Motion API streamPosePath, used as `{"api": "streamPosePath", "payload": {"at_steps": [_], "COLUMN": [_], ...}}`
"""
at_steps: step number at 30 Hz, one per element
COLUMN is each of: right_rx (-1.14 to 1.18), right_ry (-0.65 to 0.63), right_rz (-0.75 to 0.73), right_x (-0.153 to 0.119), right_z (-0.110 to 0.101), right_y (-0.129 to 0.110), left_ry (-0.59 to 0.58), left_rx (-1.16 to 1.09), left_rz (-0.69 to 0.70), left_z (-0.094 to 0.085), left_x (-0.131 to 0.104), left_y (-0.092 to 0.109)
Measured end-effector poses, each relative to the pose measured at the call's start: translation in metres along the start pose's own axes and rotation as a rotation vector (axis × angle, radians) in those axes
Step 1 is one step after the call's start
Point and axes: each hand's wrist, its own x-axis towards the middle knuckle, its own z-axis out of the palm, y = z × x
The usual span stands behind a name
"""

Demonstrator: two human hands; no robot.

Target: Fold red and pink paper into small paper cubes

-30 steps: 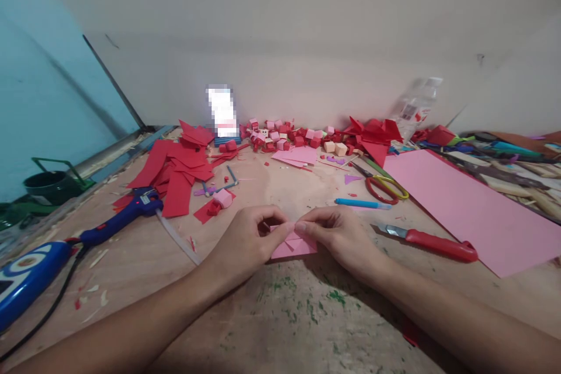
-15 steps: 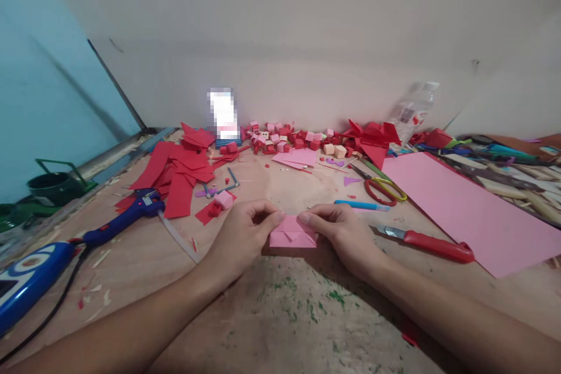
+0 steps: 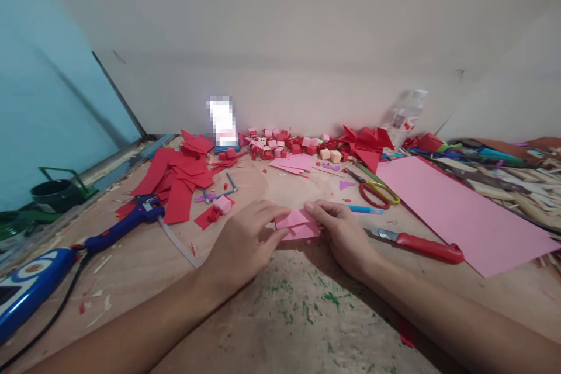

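A small folded piece of pink paper [image 3: 297,223] lies on the wooden table [image 3: 280,304] between my hands. My left hand [image 3: 245,242] grips its left side with the fingertips, one flap lifted. My right hand [image 3: 339,234] presses and holds its right edge. Both forearms reach in from the bottom of the view.
A red-handled utility knife [image 3: 421,245] lies right of my right hand, with scissors [image 3: 374,191], a blue pen [image 3: 366,209] and a large pink sheet [image 3: 456,210] beyond. A blue glue gun [image 3: 123,225] and red paper scraps [image 3: 175,178] lie left. Small paper cubes [image 3: 289,143] line the wall.
The paper has been worked from a flat folded shape to one with a flap lifted. Both hands shifted slightly away from me, and the view tilted a little.
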Motion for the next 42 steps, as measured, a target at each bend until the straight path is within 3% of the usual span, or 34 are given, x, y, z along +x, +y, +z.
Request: {"api": "streamPosePath", "payload": {"at_steps": [7,14,20,29,42], "right_rx": [-0.027,-0.066,-0.026,0.036,-0.145], "right_ry": [-0.137,-0.105,-0.101,-0.005,-0.095], "right_rz": [0.01,0.022,0.024,0.036,0.01], "right_x": [-0.003,-0.004,-0.003,-0.001,-0.005], "right_z": [0.0,0.002,0.001,-0.001,0.004], "right_y": [-0.006,-0.008,-0.003,0.003,-0.006], "left_ry": [0.018,0.065,0.032,-0.225,-0.151], "left_rx": [-0.071,-0.245,-0.515,-0.35,-0.368], "left_rz": [-0.195,-0.319,-0.469,-0.31,-0.352], "left_z": [-0.004,-0.006,-0.002,-0.003,0.002], "left_x": [0.001,0.007,0.008,0.007,0.006], "left_y": [0.006,0.0,-0.002,0.005,-0.001]}}
